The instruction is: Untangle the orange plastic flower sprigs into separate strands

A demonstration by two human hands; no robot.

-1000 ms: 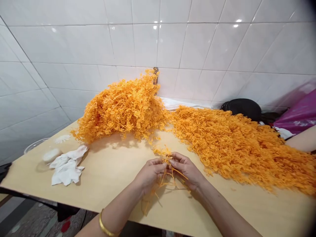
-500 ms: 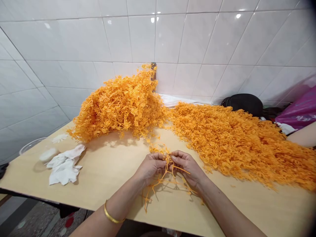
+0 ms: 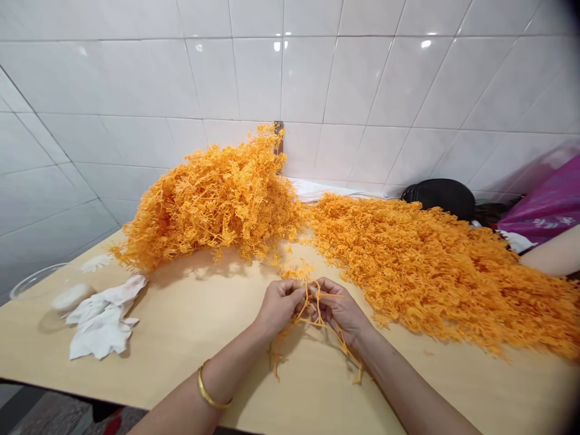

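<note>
Low over the front middle of the table, both hands pinch one orange plastic branching sprig (image 3: 312,323), thin and leafless, its tips hanging toward me. My left hand (image 3: 280,305) has thumb and forefinger closed on its left side near the top. My right hand (image 3: 342,311) grips the right side, with one stem sticking out over the fingers. Just beyond the fingertips lie small orange floral pieces (image 3: 296,269). Behind them rises a tall heap of orange sprigs (image 3: 217,202). A flatter, wider pile of orange pieces (image 3: 421,266) spreads to the right.
Crumpled white tissue (image 3: 106,317) and a whitish rounded object (image 3: 72,298) lie at the left of the table (image 3: 190,356). Against the tiled wall (image 3: 308,78) sit a black case (image 3: 439,196) and a purple bag (image 3: 544,205). Another person's arm (image 3: 555,251) reaches in from the right.
The sprig has shifted and turned slightly between my fingers, its lower branches now spread differently. My hands stay close together. The whole view has tilted a little, moving the scene down and left.
</note>
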